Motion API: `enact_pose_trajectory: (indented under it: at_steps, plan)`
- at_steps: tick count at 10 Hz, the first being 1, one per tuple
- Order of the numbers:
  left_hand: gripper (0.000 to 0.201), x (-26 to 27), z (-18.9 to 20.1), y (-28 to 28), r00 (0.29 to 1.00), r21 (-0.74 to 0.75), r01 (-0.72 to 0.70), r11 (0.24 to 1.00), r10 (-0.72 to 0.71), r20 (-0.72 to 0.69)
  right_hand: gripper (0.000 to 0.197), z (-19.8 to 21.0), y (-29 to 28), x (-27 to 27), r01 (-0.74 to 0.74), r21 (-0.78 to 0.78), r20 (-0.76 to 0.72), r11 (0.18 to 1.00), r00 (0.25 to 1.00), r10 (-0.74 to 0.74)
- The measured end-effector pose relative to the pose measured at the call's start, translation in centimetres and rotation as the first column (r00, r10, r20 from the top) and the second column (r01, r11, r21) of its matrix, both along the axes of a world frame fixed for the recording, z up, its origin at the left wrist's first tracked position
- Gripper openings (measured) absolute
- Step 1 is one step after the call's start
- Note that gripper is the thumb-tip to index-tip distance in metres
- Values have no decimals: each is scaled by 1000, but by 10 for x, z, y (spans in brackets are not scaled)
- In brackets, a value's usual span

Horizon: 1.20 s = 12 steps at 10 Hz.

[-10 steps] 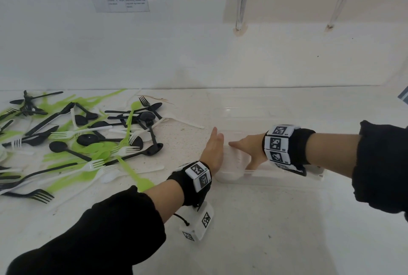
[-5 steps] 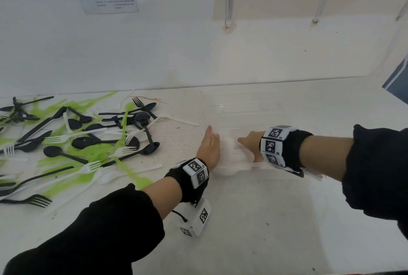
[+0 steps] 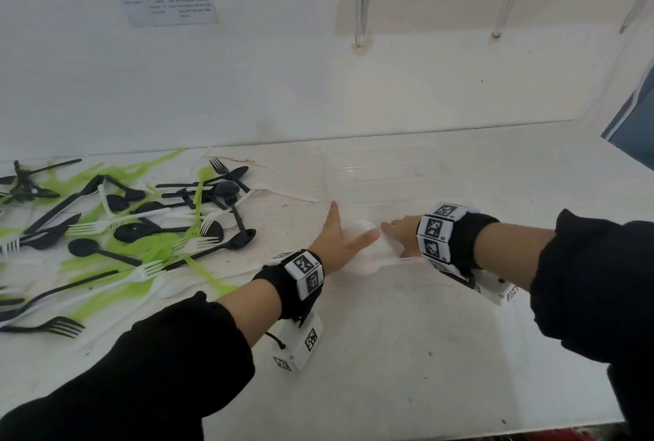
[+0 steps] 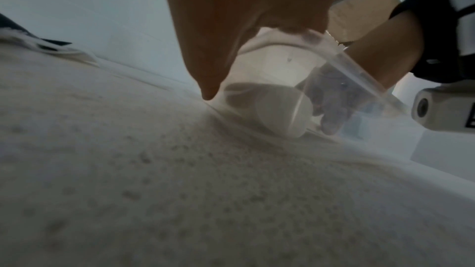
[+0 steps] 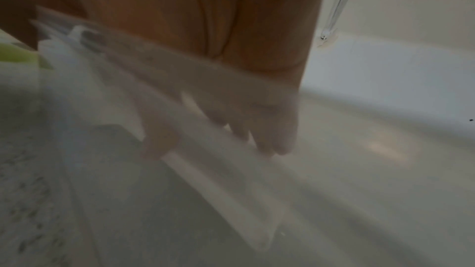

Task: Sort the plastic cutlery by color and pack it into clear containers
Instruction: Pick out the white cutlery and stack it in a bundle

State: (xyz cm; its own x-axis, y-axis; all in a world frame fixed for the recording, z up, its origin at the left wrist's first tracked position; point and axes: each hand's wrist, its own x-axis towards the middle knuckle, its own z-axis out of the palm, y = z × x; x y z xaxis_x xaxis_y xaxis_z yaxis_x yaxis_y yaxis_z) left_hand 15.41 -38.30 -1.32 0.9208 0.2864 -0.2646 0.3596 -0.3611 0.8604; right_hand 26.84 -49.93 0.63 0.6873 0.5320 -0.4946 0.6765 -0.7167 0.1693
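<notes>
A clear container (image 3: pixel 407 261) lies on the white table with white cutlery (image 3: pixel 361 256) bunched at its left end. My left hand (image 3: pixel 336 235) stands edge-on against that end, fingers straight along the outside wall, thumb stretched over the corner. In the left wrist view the left hand (image 4: pixel 205 58) touches the container (image 4: pixel 354 64), and white spoons (image 4: pixel 277 113) show through the wall. My right hand (image 3: pixel 400 232) reaches down inside, straight fingers on the white cutlery (image 5: pixel 231 180). The mixed pile of black, green and white cutlery (image 3: pixel 134 228) lies to the left.
More clear plastic (image 3: pixel 371 175), hard to make out, sits behind the container near the back wall (image 3: pixel 318 86). A black fork (image 3: pixel 53 327) lies at the pile's front edge. The table's front edge (image 3: pixel 424 430) runs close below my arms.
My left thumb has spread out over the container's corner. My right hand has slid slightly left inside the container, towards the left hand. The pile has not moved.
</notes>
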Motion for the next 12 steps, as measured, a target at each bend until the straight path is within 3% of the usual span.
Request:
enact_pose_trajectory:
  at_steps: [1, 2, 3, 4, 5, 6, 7, 8, 10, 12]
  plan:
    - [119, -7, 3, 5, 996, -6, 70, 998, -70, -53, 78, -40, 11, 36, -153, -82, 3, 985, 988, 154]
    - [130, -10, 2, 7, 990, 0, 112, 994, -112, -82, 84, -119, 20, 101, -135, -94, 9, 986, 991, 136]
    - [136, -9, -1, 8, 991, -11, 106, 994, -107, -85, 92, -66, 23, 54, -136, -126, 43, 983, 989, 142]
    - [138, -7, -6, 8, 991, -20, 106, 994, -107, -78, 85, -31, 13, 25, -156, -104, 76, 982, 984, 164]
    - [138, -6, -7, 9, 992, -22, 101, 995, -102, -71, 80, 1, 7, -1, -93, 23, -17, 995, 995, 94]
    - [137, -7, -7, 9, 992, -20, 106, 994, -107, -66, 69, 16, 5, -14, -111, -16, -73, 994, 991, 110]
    - [134, -8, -5, 8, 993, 4, 101, 995, -100, -68, 65, 12, 6, -14, -52, 104, -151, 993, 986, 68]
    - [133, -9, -3, 6, 993, 6, 99, 995, -99, -71, 80, 14, 6, -15, -127, 161, -97, 979, 985, 144]
    - [135, -10, 4, 7, 987, 50, 119, 992, -112, -117, 80, 14, 4, -17, -153, 128, -111, 980, 980, 167]
    - [139, -11, 7, 14, 972, 139, 184, 973, -159, -171, 66, 11, -2, -11, -152, 105, -65, 983, 985, 160]
